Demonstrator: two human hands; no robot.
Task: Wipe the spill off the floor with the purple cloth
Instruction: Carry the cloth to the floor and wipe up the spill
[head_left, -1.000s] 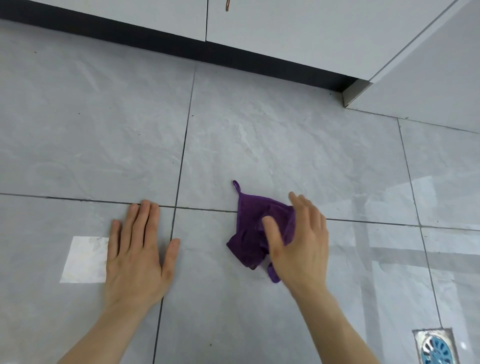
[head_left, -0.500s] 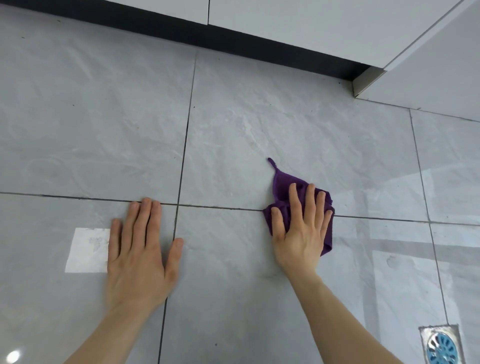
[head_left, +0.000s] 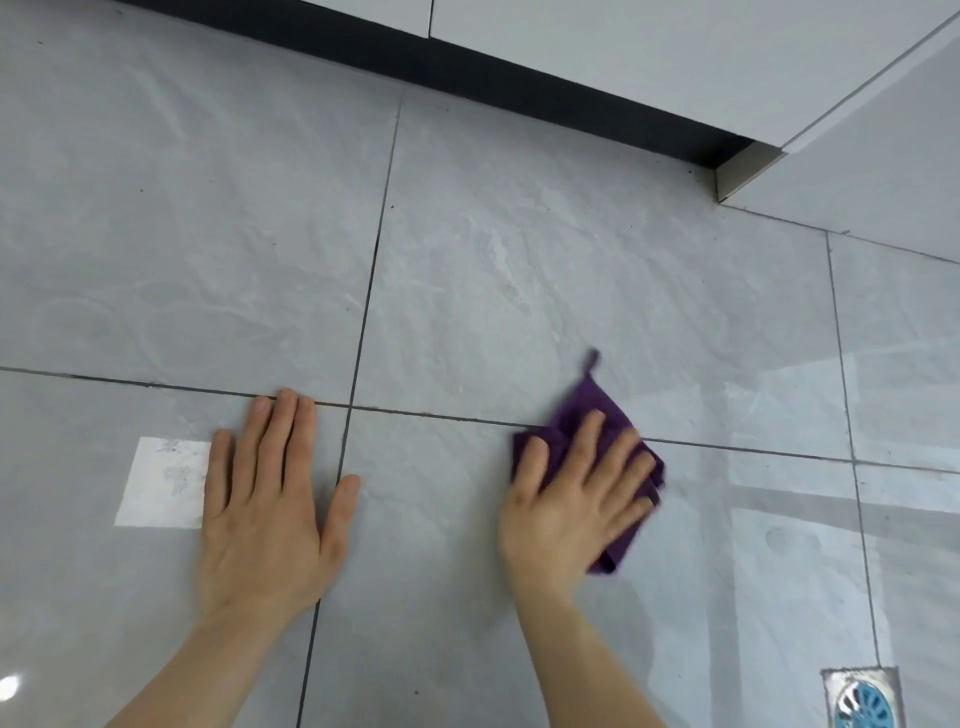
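The purple cloth lies crumpled on the grey tiled floor, right of centre, with a small loop sticking up at its far corner. My right hand presses flat on top of it, fingers spread, covering most of it. My left hand rests flat on the floor to the left, palm down, holding nothing. A faint wet smear shows on the tile to the right of the cloth; I cannot make out a distinct spill.
A white rectangular patch marks the tile beside my left hand. A floor drain with a blue grate sits at the bottom right. White cabinets with a dark toe-kick run along the far edge of the floor.
My right hand has slid the cloth to the right across the tile joint, then pulled it slightly back toward me. My left hand stayed planted.
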